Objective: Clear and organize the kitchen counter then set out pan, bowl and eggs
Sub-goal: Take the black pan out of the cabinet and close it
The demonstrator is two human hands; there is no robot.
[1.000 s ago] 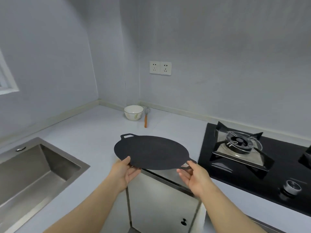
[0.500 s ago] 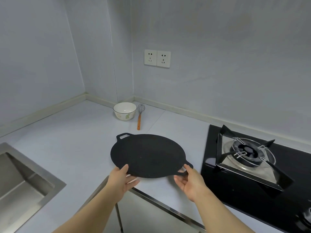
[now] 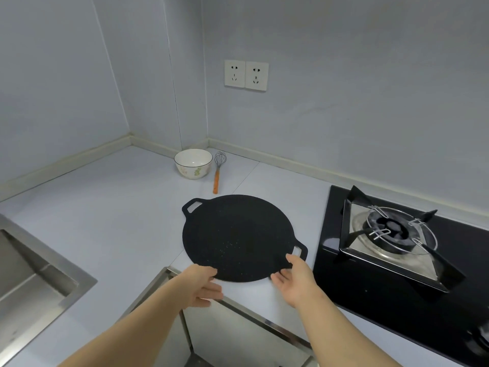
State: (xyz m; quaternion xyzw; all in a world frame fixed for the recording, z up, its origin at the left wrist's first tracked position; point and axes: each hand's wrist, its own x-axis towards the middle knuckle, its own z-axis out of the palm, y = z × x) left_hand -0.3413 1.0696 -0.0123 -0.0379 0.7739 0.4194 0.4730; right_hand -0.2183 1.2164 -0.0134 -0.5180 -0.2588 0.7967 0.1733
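Observation:
The flat black pan (image 3: 238, 237), with a loop handle at each end, lies on the pale counter (image 3: 111, 221) just left of the stove. My left hand (image 3: 203, 284) is at the pan's near rim, thumb against the edge and fingers straight below it. My right hand (image 3: 293, 279) is by the near right handle, thumb touching the rim and fingers spread. A white bowl (image 3: 193, 163) with a leaf pattern stands in the far corner. No eggs are in view.
A whisk (image 3: 218, 170) with an orange handle lies beside the bowl. The black gas stove (image 3: 391, 234) with its burner is on the right. A steel sink (image 3: 31, 282) is at the left. A cupboard front sits below the counter edge.
The pan has moved forward from the counter's front edge and down onto the counter. My fingers have come out from under its rim.

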